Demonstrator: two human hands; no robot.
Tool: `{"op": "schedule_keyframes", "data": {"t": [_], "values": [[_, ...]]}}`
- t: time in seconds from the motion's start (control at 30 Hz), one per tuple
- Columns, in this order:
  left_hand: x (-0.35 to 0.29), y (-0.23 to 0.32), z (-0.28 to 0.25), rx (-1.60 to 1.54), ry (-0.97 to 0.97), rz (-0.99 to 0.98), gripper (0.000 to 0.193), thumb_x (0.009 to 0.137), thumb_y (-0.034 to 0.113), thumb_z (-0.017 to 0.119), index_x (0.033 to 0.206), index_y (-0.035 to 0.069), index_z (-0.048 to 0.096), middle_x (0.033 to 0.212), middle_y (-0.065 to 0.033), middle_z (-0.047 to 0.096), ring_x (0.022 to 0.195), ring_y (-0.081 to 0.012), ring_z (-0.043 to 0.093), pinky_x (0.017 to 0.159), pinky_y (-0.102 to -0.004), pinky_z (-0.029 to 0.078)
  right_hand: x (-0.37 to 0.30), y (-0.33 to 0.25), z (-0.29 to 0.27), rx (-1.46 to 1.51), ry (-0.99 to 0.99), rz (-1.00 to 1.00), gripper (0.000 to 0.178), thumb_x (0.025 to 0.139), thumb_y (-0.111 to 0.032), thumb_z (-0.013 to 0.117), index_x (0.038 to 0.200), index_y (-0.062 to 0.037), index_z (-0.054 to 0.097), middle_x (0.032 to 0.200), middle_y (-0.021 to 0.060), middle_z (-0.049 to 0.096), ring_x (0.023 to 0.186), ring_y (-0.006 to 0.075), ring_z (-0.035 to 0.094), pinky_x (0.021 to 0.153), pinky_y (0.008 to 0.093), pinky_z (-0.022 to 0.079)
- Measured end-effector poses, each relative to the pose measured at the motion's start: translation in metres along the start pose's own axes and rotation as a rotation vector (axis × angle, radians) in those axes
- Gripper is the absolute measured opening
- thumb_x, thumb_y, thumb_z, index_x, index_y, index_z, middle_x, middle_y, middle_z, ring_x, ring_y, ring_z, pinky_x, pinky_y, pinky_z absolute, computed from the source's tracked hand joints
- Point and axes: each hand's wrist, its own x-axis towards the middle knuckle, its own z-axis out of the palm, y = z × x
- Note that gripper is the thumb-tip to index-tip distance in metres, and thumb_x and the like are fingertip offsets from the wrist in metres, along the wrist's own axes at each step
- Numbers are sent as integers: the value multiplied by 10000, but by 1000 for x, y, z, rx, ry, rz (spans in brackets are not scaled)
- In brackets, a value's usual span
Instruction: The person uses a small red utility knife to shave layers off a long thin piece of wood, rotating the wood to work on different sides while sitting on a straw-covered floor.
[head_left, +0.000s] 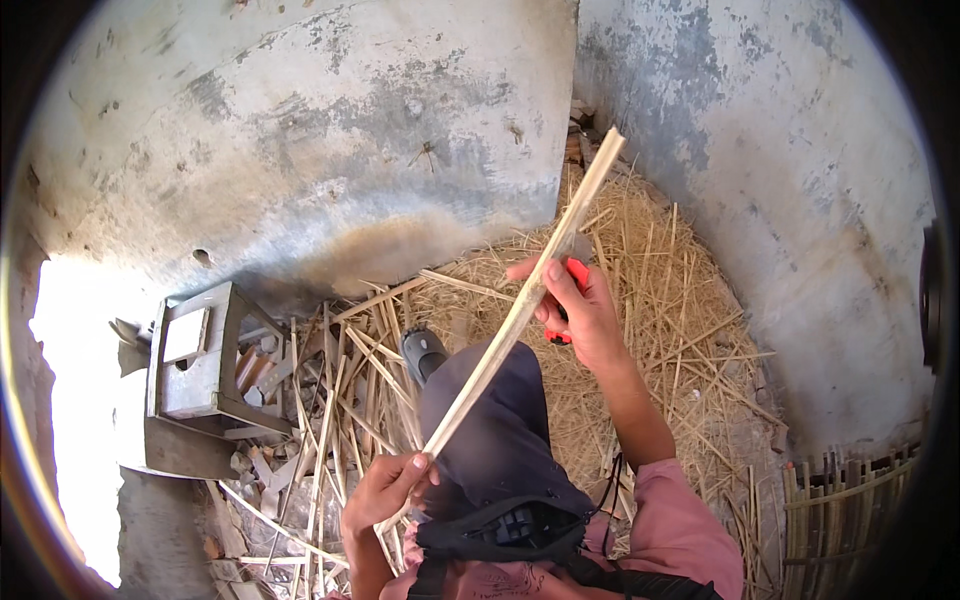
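A long, pale strip of split bamboo (490,365) slants across my lap, its far end up and to the right. My left hand (387,488) pinches the near end between thumb and fingers. Farther up, my right hand (590,318) is closed around a tool with a red and black handle (577,270). My right thumb lies against the bamboo strip and a finger extends past its other side. A greyish part of the tool shows behind the strip, but its working end is mostly hidden, so its kind cannot be made out.
Shavings (660,290) cover the floor ahead and right. Several loose strips (325,440) lie to the left, near a worn wooden cabinet (205,350) on its side. Weathered walls (330,130) enclose the corner. A slatted bamboo piece (840,515) stands at lower right.
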Motion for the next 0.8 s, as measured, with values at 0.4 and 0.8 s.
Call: {"op": "schedule_keyframes", "data": {"t": [0.4,0.8], "values": [[54,81,-9,218,218,456,530,1120,407,553,1422,-28,540,1223,-114,661,1101,-225,682,963,-392,561,-22,-2,13,60,-55,88,407,1127,-363,573,1114,2,751,734,-21,576,603,33,479,513,212,345],[137,90,57,-319,-237,212,364,1186,364,388,1157,37,546,740,33,380,577,-66,339,504,-233,311,-43,0,-25,-288,84,-190,381,1041,-159,630,1381,-23,527,849,17,595,750,97,534,682,267,424]]}}
